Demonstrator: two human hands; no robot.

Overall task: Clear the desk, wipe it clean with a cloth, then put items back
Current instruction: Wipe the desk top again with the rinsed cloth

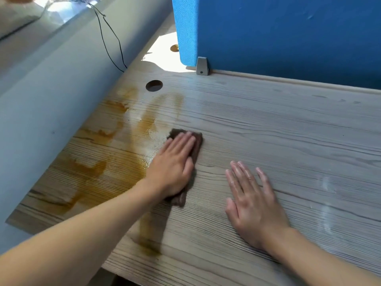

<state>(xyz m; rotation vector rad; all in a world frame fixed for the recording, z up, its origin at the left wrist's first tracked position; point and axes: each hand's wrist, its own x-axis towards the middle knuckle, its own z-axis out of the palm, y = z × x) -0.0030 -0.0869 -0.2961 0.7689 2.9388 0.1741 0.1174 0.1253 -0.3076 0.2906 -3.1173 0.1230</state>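
Head cam has the brown cloth (186, 159) flat on the bench (288, 131), pinned under the left hand (175, 168), fingers spread open and pressing down rather than gripping. Right hand (253, 201) lies just beside it, open palm on the wood, holding nothing. Beyond the left hand's outer side sits a wet orange-brown smear (99, 153), reaching toward the cable hole (154, 85). I'd say wiping is about half done: keep even pressure, overlap the strokes, and refold to a clean face so the mess doesn't just spread.
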